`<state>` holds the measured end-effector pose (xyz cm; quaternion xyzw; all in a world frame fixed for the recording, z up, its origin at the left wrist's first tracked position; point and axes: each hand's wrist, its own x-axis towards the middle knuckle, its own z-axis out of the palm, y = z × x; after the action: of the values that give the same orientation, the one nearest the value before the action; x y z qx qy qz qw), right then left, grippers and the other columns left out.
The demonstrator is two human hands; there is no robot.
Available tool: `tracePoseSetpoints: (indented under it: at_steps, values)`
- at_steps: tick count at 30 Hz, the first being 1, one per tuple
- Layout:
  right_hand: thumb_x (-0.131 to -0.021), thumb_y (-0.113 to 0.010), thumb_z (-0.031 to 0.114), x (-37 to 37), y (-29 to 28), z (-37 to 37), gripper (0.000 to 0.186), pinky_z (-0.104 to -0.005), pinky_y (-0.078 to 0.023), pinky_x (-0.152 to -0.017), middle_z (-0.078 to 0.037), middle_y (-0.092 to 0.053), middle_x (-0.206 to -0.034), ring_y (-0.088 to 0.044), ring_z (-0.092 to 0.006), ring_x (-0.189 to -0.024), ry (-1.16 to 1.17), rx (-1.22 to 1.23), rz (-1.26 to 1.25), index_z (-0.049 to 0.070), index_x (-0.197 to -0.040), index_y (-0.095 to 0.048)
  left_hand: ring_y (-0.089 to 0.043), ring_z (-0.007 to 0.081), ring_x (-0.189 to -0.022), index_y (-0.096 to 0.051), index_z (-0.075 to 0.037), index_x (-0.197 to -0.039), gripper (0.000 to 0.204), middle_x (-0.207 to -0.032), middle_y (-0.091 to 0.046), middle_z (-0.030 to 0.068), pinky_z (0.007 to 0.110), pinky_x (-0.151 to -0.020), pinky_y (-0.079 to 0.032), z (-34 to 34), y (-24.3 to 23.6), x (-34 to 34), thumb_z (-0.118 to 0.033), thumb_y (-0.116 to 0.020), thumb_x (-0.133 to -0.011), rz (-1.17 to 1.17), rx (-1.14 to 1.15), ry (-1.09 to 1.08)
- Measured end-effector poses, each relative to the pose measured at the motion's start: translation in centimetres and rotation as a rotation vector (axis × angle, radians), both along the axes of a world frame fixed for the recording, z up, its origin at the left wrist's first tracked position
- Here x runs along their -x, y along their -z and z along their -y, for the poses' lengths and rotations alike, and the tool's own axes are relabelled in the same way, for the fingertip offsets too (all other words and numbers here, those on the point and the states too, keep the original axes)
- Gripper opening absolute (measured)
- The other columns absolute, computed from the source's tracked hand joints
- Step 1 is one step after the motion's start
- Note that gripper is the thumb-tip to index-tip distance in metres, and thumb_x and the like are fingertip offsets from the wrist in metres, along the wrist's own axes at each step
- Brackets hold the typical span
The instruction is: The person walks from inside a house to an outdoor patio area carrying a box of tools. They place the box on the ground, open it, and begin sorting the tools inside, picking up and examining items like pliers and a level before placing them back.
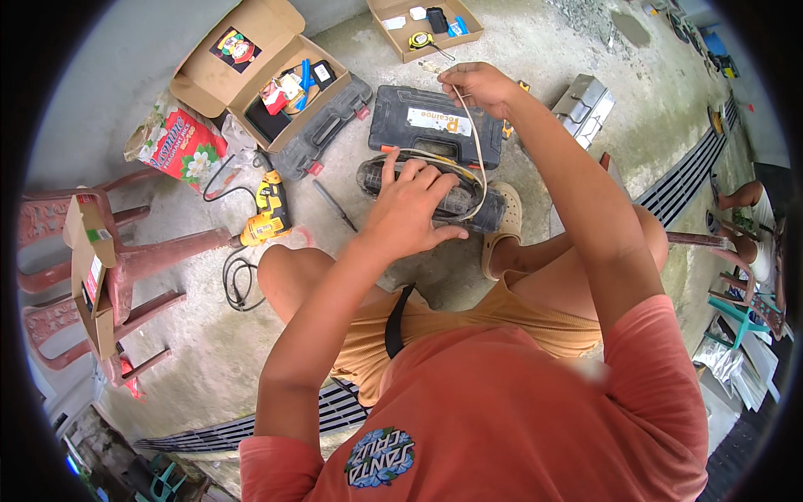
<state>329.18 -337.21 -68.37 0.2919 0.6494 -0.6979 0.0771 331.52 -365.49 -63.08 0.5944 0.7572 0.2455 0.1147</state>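
Observation:
A bulky black corded tool [462,201] lies on the concrete between my feet, its exact kind hidden by my hand. My left hand [408,205] is curled over its top, fingers a little apart and thumb along the near side. Beyond it, my right hand [478,86] pinches a beige cord [478,142] close to its end. From there the cord hangs in a loose curve down to the tool, and more of it runs across the tool's top. A flat black tool case [391,121] with a white label lies shut just past the tool.
At left lie a yellow power drill [269,205] with its black cord and a dark rod [335,205]. Open cardboard boxes [322,113] of small items stand farther off. A silver metal box [583,105] is at right; reddish plastic chairs [125,268] lie at far left.

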Motion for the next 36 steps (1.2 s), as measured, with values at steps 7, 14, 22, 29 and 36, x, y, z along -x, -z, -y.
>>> tracePoseSetpoints:
  at_steps: [7,14,22,29,36]
  values:
    - [-0.093,-0.073,0.042,-0.6,-3.5,3.6,0.041,-0.038,-0.051,-0.069,-0.01,-0.069,-0.078,-0.062,-0.0197,-0.072,-0.544,-0.641,-0.049,0.002,-0.09,-0.076,-0.054,0.0267,-0.12,-0.064,-0.011,-0.121,0.066,-0.11,-0.063,0.0071,0.055,-0.119,-0.025,-0.7,2.0,-1.9,-0.046,-0.087,-0.071,-0.146,-0.022,0.018]
    - [-0.09,-0.075,0.035,-4.5,-5.5,4.8,0.029,-0.0411,-0.055,-0.08,-0.015,-0.076,-0.093,-0.071,-0.0322,-0.087,-0.756,-0.712,-0.22,0.008,-0.1,-0.077,-0.054,0.0242,-0.112,-0.063,-0.012,-0.122,0.06,-0.112,-0.061,0.0048,0.049,-0.105,-0.034,1.9,3.9,-3.1,-0.045,-0.082,-0.076,-0.151,-0.146,0.007]
    - [-0.08,-0.072,0.019,-6.5,-3.9,10.7,0.012,-0.0415,-0.057,-0.079,-0.008,-0.072,-0.089,-0.071,-0.028,-0.089,-0.953,-1.034,-0.523,0.009,-0.087,-0.073,-0.055,0.0227,-0.113,-0.065,-0.012,-0.122,0.057,-0.117,-0.062,0.0041,0.048,-0.104,-0.035,3.3,4.8,-4.9,-0.043,-0.081,-0.077,-0.179,-0.166,0.008]
    - [-0.075,-0.068,0.015,-5.9,-2.8,12.1,0.008,-0.0374,-0.057,-0.075,-0.005,-0.067,-0.086,-0.069,-0.0233,-0.088,-1.015,-1.082,-0.707,0.009,-0.082,-0.067,-0.054,0.0211,-0.116,-0.064,-0.012,-0.125,0.058,-0.12,-0.062,0.0035,0.046,-0.102,-0.036,4.5,4.9,-3.4,-0.041,-0.081,-0.077,-0.195,-0.132,0.052]
    - [-0.074,-0.068,0.012,-6.6,-2.7,14.2,0.013,-0.0354,-0.058,-0.075,-0.006,-0.064,-0.09,-0.067,-0.0244,-0.094,-1.068,-1.154,-0.622,0.007,-0.086,-0.064,-0.055,0.0198,-0.114,-0.063,-0.012,-0.128,0.06,-0.122,-0.062,0.0005,0.044,-0.101,-0.037,6.2,5.6,-3.6,-0.041,-0.08,-0.078,-0.188,-0.167,0.012]
